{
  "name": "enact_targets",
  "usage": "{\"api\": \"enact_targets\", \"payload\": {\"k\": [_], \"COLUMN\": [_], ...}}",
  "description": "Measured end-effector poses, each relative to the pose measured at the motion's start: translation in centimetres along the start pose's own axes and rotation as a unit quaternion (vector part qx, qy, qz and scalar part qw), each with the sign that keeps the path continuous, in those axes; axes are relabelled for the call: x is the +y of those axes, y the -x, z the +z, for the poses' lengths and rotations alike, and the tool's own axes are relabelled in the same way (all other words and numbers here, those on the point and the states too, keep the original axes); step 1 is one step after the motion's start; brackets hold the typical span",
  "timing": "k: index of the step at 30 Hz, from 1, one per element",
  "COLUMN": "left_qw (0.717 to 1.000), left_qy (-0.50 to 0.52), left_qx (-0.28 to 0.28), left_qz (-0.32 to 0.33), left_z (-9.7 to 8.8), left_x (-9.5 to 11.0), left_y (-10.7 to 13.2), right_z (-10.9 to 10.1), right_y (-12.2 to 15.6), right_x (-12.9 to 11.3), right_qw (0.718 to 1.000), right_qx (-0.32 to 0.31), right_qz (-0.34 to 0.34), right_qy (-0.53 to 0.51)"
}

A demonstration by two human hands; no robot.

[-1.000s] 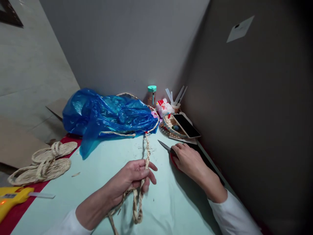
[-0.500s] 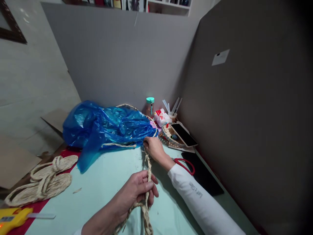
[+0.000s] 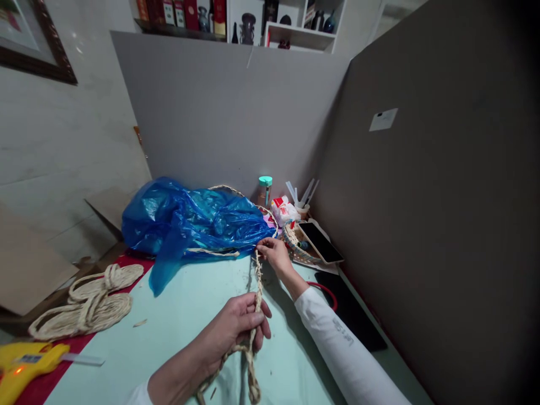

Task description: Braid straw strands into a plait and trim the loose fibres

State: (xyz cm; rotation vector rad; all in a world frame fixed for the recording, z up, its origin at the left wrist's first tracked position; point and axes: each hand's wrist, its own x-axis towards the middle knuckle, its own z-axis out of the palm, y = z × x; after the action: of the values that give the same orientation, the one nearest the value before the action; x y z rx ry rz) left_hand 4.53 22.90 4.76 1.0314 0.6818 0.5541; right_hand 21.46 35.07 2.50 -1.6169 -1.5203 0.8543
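A braided straw cord runs from near the blue bag down towards the front of the table. My left hand grips it between thumb and fingers, and the cord's lower part loops below that palm. Farther up, my right hand pinches the cord near its far end, with fingertips close together. Right beside those fingertips lies the crumpled blue plastic bag, with thin straw strands on and behind it. Red-handled scissors lie partly hidden behind my right forearm.
Two woven straw sandals and a yellow glue gun lie at the left. Behind my right hand are a phone, a small basket, a green-lidded jar and a cup of glue sticks. Grey panels border the table.
The view has tilted up slightly, showing more of the shelf. My right hand's fingers have loosened a little at the cord's far end, while my left hand keeps its hold.
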Motion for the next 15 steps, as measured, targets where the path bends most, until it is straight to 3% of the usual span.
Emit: {"api": "enact_targets", "payload": {"k": [6, 12, 15], "left_qw": [1.0, 0.999, 0.999], "left_qy": [0.001, 0.016, 0.027], "left_qx": [-0.011, -0.015, -0.02], "left_qz": [-0.008, -0.03, -0.042], "left_z": [0.5, 0.1, -0.6], "left_x": [-0.7, -2.1, -2.6], "left_y": [-0.1, -1.2, -1.9], "right_z": [-0.5, -1.0, -1.2], "right_y": [0.3, 0.5, 0.3], "right_x": [0.3, 0.4, 0.6], "right_qw": [1.0, 0.994, 0.987], "right_qx": [0.018, -0.013, 0.016], "right_qz": [-0.015, -0.043, -0.068], "right_qy": [0.008, 0.101, 0.145]}}
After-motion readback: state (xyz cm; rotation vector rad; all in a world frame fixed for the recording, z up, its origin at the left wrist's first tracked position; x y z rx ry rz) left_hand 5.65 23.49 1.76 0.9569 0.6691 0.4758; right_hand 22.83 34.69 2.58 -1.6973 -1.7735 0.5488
